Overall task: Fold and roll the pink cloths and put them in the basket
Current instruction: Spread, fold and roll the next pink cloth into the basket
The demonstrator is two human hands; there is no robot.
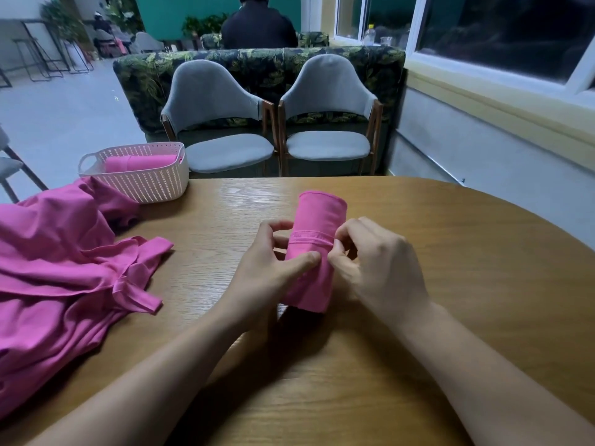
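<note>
A rolled cloth (317,249), pink, lies on the table (467,284) just right of the middle of the frame. Its long axis runs from the near side toward the far side, leaning a little to the right at the far end. A stitched hem crosses it about halfway along.

Both hands are on it. The left hand (273,272) comes in from the lower left. Its thumb lies across the top of the roll and its fingers curl in at the roll's left side, so its grip is closed on the cloth. The right hand (383,268) comes in from the lower right. Its fingertips (338,249) are bunched together at the roll's right edge by the hem, so this grip is pinched on the fabric.

A pile of loose pink cloths (58,272) fills the left side of the frame, spread over the table's edge and apart from the roll.

Beyond the pile, in the upper left part of the table, stands a pale perforated basket (145,185) with a handle at its left end. It touches the pile's far edge. A second pink roll (138,163) lies inside it on its side.

Two grey chairs (222,123) stand behind the table, with a leaf-patterned sofa (273,69) behind them. A person (257,27) sits beyond it, back turned. A window (502,33) fills the upper right.
</note>
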